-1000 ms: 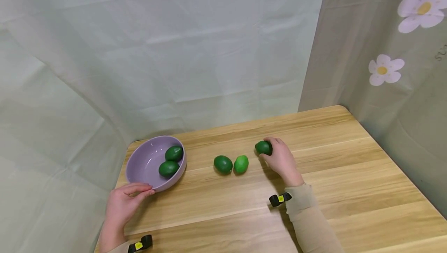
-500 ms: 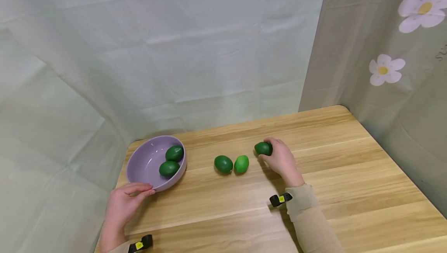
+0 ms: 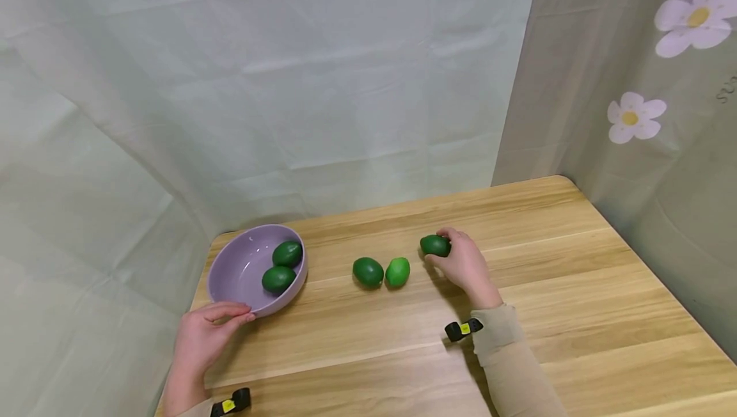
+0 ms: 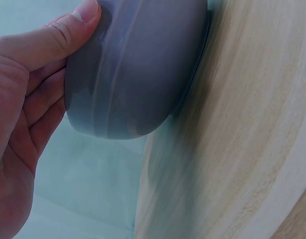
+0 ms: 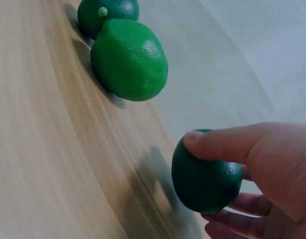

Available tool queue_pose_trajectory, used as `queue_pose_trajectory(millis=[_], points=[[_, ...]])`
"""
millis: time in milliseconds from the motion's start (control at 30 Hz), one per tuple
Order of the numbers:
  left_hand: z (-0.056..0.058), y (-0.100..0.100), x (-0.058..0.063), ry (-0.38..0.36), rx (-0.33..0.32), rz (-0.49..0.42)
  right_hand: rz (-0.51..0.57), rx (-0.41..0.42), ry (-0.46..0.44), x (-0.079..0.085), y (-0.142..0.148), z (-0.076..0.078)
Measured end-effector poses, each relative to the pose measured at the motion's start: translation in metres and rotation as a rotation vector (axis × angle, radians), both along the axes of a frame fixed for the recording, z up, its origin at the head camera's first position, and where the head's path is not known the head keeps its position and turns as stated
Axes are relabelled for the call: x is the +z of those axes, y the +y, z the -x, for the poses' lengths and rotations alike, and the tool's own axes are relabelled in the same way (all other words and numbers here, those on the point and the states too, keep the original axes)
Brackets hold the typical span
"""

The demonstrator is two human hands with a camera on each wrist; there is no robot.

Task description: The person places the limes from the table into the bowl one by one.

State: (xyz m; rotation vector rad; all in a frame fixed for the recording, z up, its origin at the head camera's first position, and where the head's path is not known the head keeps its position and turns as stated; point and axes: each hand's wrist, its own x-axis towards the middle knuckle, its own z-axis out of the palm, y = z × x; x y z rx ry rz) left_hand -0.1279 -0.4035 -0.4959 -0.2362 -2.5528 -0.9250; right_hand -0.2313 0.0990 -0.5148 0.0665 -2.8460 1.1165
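Note:
In the head view, my left hand [image 3: 204, 335] pinches the near rim of a purple bowl [image 3: 238, 276] between thumb and fingers; the left wrist view shows the thumb [image 4: 75, 32] against the bowl's outer wall [image 4: 143, 64]. Inside the bowl lie two dark green avocados, one [image 3: 286, 254] behind the other [image 3: 279, 279]. My right hand [image 3: 463, 265] holds another dark green avocado [image 5: 205, 177], thumb on one side and fingers on the other, close over the table. Left of it, a loose dark green avocado [image 3: 368, 272] and a bright green lime [image 3: 398, 272] lie side by side.
The wooden table [image 3: 368, 353] backs onto a pale hanging cloth [image 3: 345, 84]. At the right hangs a grey curtain [image 3: 650, 180] with flower prints. The bowl stands near the table's back left corner.
Very little differs: the avocado in my right hand has shifted down by a hair in the head view. My left hand keeps its place on the bowl's rim.

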Motion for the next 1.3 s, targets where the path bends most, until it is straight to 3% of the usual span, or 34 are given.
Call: queue_pose_trajectory(millis=[500,1300], points=[[-0.0009,-0.0002,-0.0004,0.009,-0.005,-0.005,0.156,-0.036,0.024,0.0033,0.0013,0.0016],[0.0012,-0.0018,-0.0024,0.026,-0.012,0.002,0.184,-0.04,0.037,0.0051,0.0012,0.0021]])
